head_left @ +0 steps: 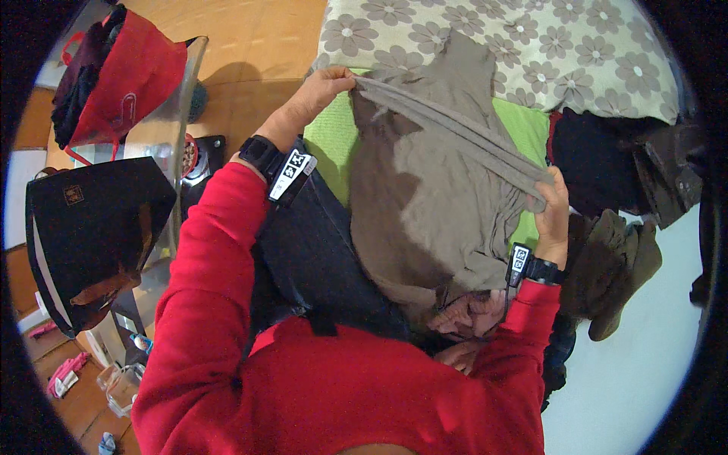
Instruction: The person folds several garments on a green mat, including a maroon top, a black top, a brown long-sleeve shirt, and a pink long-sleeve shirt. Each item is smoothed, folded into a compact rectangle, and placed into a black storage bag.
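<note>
A thin grey-brown garment [447,171] is spread out in front of me, rumpled in its lower part. One edge of it is pulled taut into a narrow folded band between my two hands. At the upper left, my left hand [324,89] pinches one end of that band. My right hand [552,205] grips the other end, lower and farther right. Beneath the garment a lime-green cloth [331,155] shows at both sides. Near my lap lies a bunched pinkish piece of fabric [469,315]; whether it belongs to the garment I cannot tell.
A flower-patterned cover [523,53] spans the far side. Dark clothes [599,159] and a brown garment [618,262] lie to the right on a white surface [637,379]. A red bag [133,80] and a black bag [98,227] are at left, by a clear-edged shelf.
</note>
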A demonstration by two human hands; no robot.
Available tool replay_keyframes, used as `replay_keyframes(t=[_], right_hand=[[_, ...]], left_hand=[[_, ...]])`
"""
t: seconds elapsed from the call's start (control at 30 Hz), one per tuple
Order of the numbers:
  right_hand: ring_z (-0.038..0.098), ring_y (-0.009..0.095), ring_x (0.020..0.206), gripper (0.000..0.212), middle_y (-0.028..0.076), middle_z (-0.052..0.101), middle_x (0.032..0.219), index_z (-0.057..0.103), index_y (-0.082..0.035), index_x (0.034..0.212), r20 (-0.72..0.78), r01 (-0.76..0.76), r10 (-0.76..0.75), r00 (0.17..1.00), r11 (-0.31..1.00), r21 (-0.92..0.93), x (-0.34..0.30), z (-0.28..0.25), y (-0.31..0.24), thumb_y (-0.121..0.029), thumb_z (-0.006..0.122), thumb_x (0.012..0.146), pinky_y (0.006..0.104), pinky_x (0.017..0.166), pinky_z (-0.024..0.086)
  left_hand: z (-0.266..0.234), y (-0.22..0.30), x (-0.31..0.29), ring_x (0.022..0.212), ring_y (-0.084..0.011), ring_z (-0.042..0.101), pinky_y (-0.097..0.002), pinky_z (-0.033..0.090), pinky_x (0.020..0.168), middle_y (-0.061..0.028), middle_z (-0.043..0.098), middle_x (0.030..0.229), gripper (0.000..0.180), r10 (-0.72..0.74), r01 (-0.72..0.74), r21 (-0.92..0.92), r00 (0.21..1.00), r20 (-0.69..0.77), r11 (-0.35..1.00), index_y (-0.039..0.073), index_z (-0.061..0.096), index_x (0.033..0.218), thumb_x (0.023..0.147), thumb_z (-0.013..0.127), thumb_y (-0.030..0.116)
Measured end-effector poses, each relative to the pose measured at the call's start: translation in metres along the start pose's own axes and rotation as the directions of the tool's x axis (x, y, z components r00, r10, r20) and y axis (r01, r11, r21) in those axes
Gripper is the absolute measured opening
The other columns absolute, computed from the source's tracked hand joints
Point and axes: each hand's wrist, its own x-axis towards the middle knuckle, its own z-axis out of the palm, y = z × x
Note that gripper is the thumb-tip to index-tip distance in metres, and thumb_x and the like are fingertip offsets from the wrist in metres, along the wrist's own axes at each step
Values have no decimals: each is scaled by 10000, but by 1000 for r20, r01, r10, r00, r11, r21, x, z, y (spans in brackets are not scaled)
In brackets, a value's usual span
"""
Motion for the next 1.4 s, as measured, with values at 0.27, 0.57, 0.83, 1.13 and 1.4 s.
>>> replay_keyframes(t=[0.27, 0.57, 0.83, 1.13, 1.4], right_hand=[[526, 88, 757, 387, 28, 583, 941, 498, -30, 1178, -133, -175, 162, 978, 981, -88, 18, -9, 28, -121, 576, 810, 213, 581, 390], [562, 184, 820, 426, 115, 610, 871, 563, 30, 1091, -44, -38, 2, 999, 510, -859, 84, -2, 106, -212, 648, 750, 294, 761, 439], [582, 304, 956, 338, 211, 610, 1005, 566, 42, 989, -193, 28, -245, 950, 685, -728, 95, -8, 96, -199, 617, 758, 348, 848, 436], [521, 392, 1011, 340, 251, 540, 1095, 573, 45, 962, -181, -20, -487, 855, 318, -948, 124, -15, 100, -204, 606, 734, 419, 868, 426], [547, 413, 928, 303, 259, 561, 999, 570, 36, 938, -178, -131, -374, 910, 149, -980, 132, -18, 89, -200, 582, 748, 457, 819, 446]], left_hand=[[0, 15, 10, 828, -197, 569, -317, 442, 754, -45, 606, 815, 206, 95, -55, 463, 993, -64, 885, 39, 595, 855, 857, 532, 235], [22, -12, -8, 1035, -358, 525, -438, 440, 868, -214, 578, 1038, 407, 269, 129, 717, 870, -413, 685, 1, 580, 1016, 770, 599, 325], [31, -24, -14, 898, -386, 599, -437, 468, 772, -248, 624, 921, 483, -75, 322, 604, 915, -397, 729, -24, 602, 962, 775, 578, 420], [38, -21, -16, 918, -400, 578, -439, 444, 793, -254, 615, 928, 545, -52, 277, 541, 918, -394, 794, -28, 594, 984, 846, 487, 489], [43, -23, -7, 830, -329, 620, -384, 469, 752, -205, 642, 857, 524, -126, 330, 583, 923, -362, 742, -38, 609, 928, 776, 572, 462]])
